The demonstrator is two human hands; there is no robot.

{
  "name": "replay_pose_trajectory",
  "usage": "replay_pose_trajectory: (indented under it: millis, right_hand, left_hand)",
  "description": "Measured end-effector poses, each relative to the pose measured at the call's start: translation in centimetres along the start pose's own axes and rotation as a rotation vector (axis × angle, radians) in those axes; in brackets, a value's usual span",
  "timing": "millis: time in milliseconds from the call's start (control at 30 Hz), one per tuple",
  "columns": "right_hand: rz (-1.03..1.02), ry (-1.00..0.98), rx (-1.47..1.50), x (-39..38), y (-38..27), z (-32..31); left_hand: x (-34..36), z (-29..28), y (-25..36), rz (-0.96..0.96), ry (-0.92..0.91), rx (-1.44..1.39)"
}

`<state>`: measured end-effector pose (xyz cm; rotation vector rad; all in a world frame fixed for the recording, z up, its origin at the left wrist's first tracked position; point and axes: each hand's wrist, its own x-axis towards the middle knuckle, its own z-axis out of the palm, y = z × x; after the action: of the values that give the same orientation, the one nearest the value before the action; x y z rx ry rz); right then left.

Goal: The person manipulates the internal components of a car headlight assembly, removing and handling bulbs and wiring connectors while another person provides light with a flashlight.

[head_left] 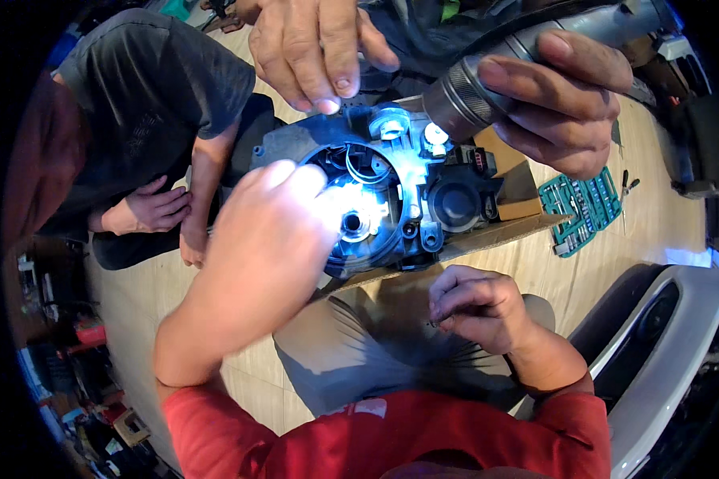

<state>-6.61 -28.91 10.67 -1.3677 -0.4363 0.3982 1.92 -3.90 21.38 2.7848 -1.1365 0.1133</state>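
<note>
A dark car headlight housing lies back side up in front of me, with a large round opening and a ring-shaped metal part lit brightly inside it. My left hand reaches over the left edge of that opening, smeared by motion, its fingertips lost in blur and glare. Near my lap, my right hand is closed in a pinch, with a tiny dark bit at its fingertips that I cannot make out. Another person's hand aims a metal flashlight down at the housing; a further hand hovers at its far edge.
A cardboard box sits under the housing. Beyond it to the right, a green tool case lies on the floor. A seated person in dark clothing is at the left. At the right stands a pale curved panel.
</note>
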Motion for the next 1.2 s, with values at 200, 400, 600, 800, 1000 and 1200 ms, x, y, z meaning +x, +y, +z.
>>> replay_pose_trajectory:
  millis: [200,400,600,800,1000,1200]
  right_hand:
    - [-0.279,0.119,-0.308,1.0,-0.8,-0.7]
    - [-0.470,0.352,-0.354,0.7,-2.5,-0.2]
    - [-0.529,0.348,-0.746,2.1,-4.5,1.6]
    - [-0.515,0.226,-0.711,3.5,-5.3,3.1]
    - [-0.462,0.029,-0.084,4.3,-7.4,1.9]
    - [-0.331,0.080,-1.106,8.9,-7.3,1.5]
  left_hand:
    - [-3.9,-0.3,3.1,0.356,-0.309,-0.988]
    - [-0.5,6.0,8.6,-0.127,0.001,-0.955]
    - [-2.2,9.2,9.3,0.009,0.280,-1.431]
    - [-2.7,8.8,8.0,0.006,0.406,-1.544]
    - [-3.3,8.1,6.7,0.397,0.426,-1.504]
    - [-3.5,8.5,6.7,0.744,-0.246,-1.713]
